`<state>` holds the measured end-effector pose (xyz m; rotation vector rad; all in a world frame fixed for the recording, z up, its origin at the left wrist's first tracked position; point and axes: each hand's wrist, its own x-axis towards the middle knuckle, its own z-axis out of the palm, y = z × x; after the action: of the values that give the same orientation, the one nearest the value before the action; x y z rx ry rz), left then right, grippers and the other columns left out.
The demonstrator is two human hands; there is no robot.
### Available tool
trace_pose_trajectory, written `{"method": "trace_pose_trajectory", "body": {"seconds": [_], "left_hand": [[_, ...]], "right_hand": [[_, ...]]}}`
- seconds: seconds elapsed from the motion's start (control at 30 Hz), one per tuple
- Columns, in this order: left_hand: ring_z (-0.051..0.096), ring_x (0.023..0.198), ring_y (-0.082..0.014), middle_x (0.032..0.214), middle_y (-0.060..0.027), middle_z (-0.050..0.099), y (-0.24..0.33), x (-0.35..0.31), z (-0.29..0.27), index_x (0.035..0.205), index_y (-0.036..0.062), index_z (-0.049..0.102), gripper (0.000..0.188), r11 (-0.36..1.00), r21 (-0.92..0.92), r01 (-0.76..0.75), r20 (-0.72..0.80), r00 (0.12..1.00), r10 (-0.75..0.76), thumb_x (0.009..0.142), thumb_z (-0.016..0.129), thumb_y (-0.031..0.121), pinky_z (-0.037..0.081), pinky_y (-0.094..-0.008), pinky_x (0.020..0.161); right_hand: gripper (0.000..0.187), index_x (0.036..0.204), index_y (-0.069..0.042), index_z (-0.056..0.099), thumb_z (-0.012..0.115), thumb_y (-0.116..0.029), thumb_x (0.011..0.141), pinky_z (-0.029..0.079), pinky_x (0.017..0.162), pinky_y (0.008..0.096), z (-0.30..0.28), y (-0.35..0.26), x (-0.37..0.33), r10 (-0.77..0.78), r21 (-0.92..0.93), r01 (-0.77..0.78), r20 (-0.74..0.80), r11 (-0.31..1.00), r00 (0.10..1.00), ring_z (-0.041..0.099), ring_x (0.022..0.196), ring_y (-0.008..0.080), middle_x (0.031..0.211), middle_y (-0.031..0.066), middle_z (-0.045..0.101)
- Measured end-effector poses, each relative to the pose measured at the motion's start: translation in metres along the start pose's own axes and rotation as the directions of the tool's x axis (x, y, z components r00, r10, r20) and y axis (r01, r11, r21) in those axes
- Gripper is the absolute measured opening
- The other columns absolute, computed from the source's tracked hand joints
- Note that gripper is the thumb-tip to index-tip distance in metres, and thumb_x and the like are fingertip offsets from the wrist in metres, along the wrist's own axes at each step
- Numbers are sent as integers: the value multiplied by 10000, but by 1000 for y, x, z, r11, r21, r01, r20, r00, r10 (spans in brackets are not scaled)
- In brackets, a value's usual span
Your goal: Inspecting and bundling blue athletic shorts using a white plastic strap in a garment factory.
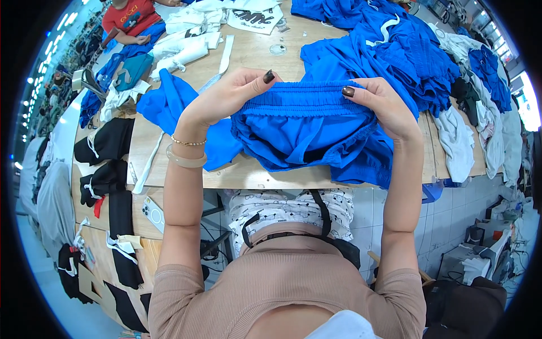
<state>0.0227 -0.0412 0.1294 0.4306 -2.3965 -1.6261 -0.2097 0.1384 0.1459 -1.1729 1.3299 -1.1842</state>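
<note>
Between my hands, a pair of blue shorts [305, 133] is held up by its gathered elastic waistband [307, 100]. My left hand [234, 93] grips one end of the band, thumb on the side facing me and fingers behind the fabric. At the opposite end, my right hand [387, 104] pinches the band the same way, its other fingers partly hidden. The waist opening hangs toward me, showing dark folds inside. Lower parts of the shorts drape near the table's front edge. Loose blue fabric [169, 101] lies beside my left wrist.
A large heap of blue garments [389, 51] covers the right far side of the wooden table [271, 59]. White cloths [189, 42] lie far left, near a person in a red shirt [131, 22]. Folded black garments [107, 141] and a phone [153, 213] rest at left.
</note>
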Motion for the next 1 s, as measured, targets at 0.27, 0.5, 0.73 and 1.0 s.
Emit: {"method": "trace_pose_trajectory", "body": {"seconds": [0.27, 0.5, 0.73, 1.0], "left_hand": [[234, 517, 7, 605, 117, 304, -1, 1, 3, 755, 89, 538, 414, 999, -35, -24, -5, 1000, 24, 957, 471, 444, 168, -193, 412], [223, 549, -1, 621, 116, 299, 0, 0, 4, 737, 87, 528, 408, 999, -38, -39, -16, 999, 38, 962, 475, 423, 165, -203, 444], [225, 540, 2, 617, 120, 300, 1, 1, 5, 758, 86, 553, 400, 996, -56, -65, -19, 998, 64, 957, 483, 425, 164, -201, 437], [224, 521, 10, 606, 123, 313, 1, 1, 1, 737, 92, 564, 409, 999, -23, 37, -12, 999, -37, 941, 508, 441, 154, -204, 415]], "right_hand": [[231, 931, 28, 672, 624, -187, 860, 416, 627, 162, 2, 1, -2, -8, -22, 8, -35, 1000, 999, 506, 695, 7, 803, -27, 629], [226, 928, 26, 672, 623, -183, 857, 416, 628, 159, 0, 2, -1, -2, -31, 1, -24, 1000, 1000, 500, 693, 4, 798, -31, 623], [233, 933, 31, 671, 659, -168, 813, 430, 656, 179, 3, -2, -3, -25, -46, 24, -24, 999, 999, 514, 696, 27, 800, -11, 630], [221, 921, 27, 668, 670, -146, 783, 439, 686, 178, -2, -2, 0, -4, -99, 3, -3, 995, 1000, 535, 707, 37, 802, 2, 640]]}}
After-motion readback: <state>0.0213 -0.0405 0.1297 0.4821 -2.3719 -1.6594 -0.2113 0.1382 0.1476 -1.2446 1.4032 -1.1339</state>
